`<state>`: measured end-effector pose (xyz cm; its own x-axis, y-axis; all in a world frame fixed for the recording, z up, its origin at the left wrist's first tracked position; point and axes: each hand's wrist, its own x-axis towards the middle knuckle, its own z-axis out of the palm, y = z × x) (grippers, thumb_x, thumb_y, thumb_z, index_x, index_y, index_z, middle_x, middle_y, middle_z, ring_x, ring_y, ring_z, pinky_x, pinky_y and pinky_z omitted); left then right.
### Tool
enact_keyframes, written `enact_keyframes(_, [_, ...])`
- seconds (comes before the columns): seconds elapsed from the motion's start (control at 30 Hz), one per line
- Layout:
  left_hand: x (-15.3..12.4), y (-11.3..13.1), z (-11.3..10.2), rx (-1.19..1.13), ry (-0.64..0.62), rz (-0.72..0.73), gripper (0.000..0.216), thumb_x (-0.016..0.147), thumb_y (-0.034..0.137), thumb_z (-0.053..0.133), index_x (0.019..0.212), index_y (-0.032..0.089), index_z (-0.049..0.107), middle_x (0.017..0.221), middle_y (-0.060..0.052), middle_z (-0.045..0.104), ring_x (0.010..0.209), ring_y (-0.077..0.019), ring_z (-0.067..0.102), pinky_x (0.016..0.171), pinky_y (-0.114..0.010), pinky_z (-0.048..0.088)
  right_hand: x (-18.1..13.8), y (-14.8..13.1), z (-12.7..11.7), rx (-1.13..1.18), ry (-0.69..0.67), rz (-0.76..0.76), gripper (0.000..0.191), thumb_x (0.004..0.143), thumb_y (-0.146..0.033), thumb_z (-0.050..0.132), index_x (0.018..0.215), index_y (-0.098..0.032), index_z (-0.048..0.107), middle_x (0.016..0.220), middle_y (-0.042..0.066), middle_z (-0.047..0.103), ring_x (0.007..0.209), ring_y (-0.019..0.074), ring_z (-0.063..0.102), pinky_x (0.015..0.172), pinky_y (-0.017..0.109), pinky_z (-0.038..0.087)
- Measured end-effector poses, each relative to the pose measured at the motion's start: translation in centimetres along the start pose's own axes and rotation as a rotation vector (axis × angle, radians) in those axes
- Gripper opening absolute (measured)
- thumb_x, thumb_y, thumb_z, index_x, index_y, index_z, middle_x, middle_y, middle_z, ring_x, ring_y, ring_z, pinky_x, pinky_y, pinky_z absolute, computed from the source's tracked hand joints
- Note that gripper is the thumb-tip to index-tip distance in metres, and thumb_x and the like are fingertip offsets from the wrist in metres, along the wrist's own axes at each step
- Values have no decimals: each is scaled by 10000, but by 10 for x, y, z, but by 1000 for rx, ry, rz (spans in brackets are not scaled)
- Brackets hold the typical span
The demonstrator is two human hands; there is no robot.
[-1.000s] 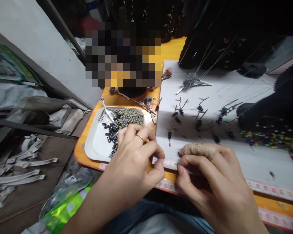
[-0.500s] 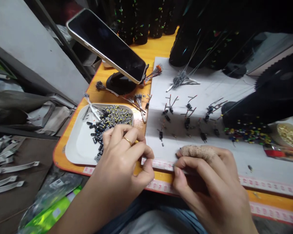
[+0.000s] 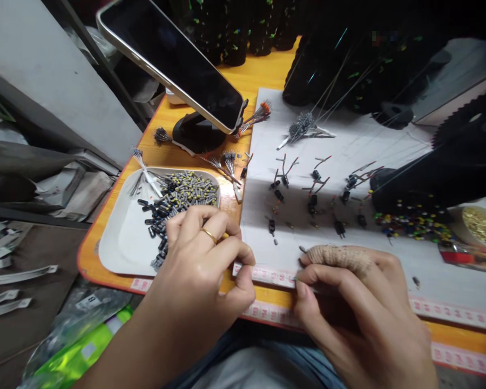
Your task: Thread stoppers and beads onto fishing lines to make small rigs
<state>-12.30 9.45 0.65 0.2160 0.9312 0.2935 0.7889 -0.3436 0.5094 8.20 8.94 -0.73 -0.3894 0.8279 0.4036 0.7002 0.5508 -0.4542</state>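
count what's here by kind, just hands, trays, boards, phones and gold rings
Hands: 2, left hand and right hand
White tray: 1
White board: 1
Phone: 1
Gold ring: 1
Total: 6
Not included: the small grey parts, piled too thickly to count.

Surface [image 3: 247, 75] glossy wood, tray [image 3: 123, 237] smooth plastic-looking, phone screen [image 3: 170, 59] glossy glass, ring [image 3: 209, 236] polished metal, finger wrap [image 3: 340, 257] rough matt cloth.
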Motion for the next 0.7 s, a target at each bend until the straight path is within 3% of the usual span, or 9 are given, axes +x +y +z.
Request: enact_keyframes(0.7, [1, 0, -1, -7, -21, -20, 115, 778, 100, 618, 710, 192, 625, 881, -35, 624, 990, -229, 497, 893, -409, 302, -4, 4, -2, -47, -25, -20, 74, 858, -125, 622, 900, -176, 589, 942, 85, 598, 905, 236, 517, 773, 385, 393])
